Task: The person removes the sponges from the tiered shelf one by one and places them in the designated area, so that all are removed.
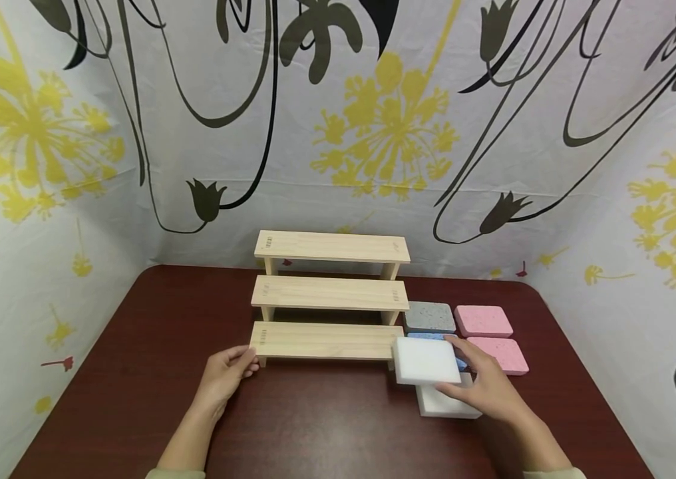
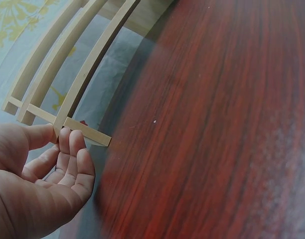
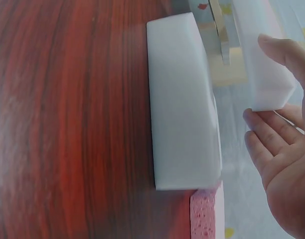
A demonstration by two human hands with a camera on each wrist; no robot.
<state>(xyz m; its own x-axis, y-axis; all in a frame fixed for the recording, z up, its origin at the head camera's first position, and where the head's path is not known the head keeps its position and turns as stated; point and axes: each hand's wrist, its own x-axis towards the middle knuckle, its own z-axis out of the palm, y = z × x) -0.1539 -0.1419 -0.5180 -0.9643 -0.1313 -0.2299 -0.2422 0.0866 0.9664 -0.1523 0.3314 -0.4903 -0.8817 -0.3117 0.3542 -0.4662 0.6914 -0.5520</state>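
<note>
A three-step wooden stand (image 1: 326, 340) stands at the middle of the table's far side. My left hand (image 1: 227, 379) pinches the left end of its lowest step between thumb and fingers, as the left wrist view also shows. With thumb and fingers at its edges, my right hand (image 1: 488, 386) holds a white sponge block (image 1: 426, 361) above the table, by the step's right end. Below it lies a second white sponge block (image 1: 446, 403). A blue sponge (image 1: 462, 365) is mostly covered by the held block in the head view.
Behind the blue sponge lies a grey sponge (image 1: 430, 317), close to the stand's right side. Two pink sponges (image 1: 484, 320) lie to the right. The dark red table (image 1: 326, 426) ends at patterned cloth walls (image 1: 290, 166) at the back and sides.
</note>
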